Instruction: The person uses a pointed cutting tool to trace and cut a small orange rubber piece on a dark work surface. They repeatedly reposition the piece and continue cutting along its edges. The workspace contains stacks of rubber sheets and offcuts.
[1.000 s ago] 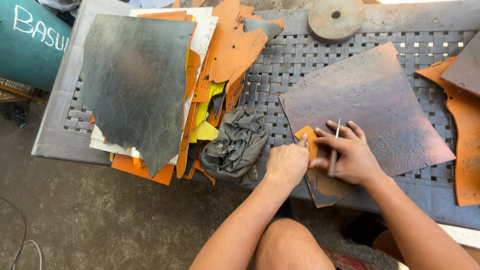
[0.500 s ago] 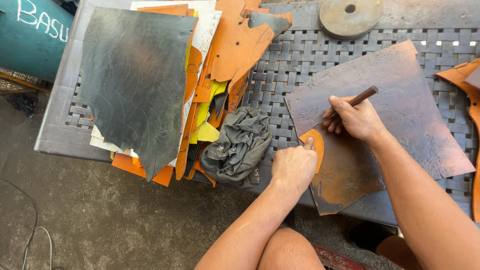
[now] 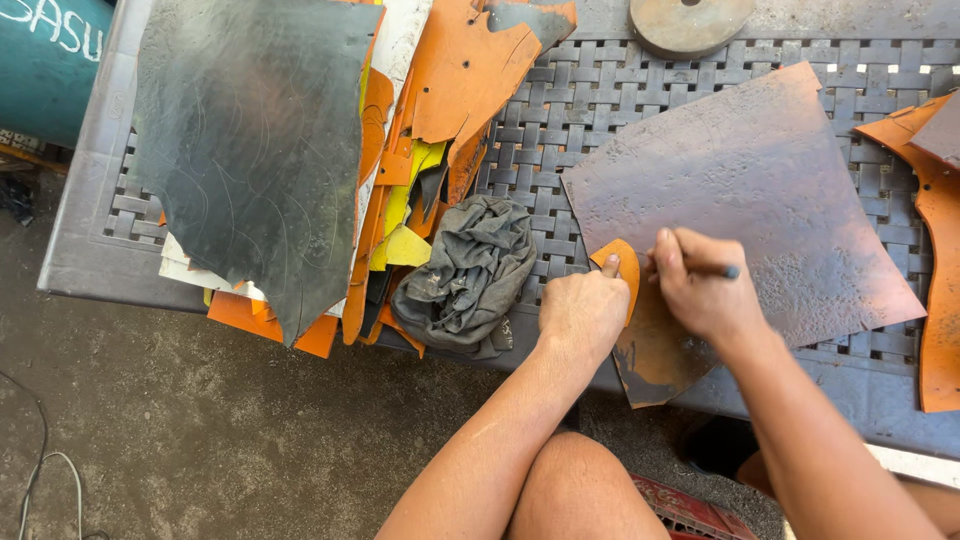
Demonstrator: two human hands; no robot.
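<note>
Head view: my left hand [image 3: 582,312] presses flat on an orange template [image 3: 622,268] atop the brown leather sheet [image 3: 745,190] on the woven table [image 3: 560,95]; right hand [image 3: 703,290] pinches a pen [image 3: 712,270] beside it.

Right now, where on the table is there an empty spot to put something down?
Bare weave shows between the rag and the brown sheet, running up to the metal disc. A smaller strip lies right of the sheet, before the orange piece. The left side is crowded with the dark sheet over orange scraps; both hands fill the near edge.
</note>
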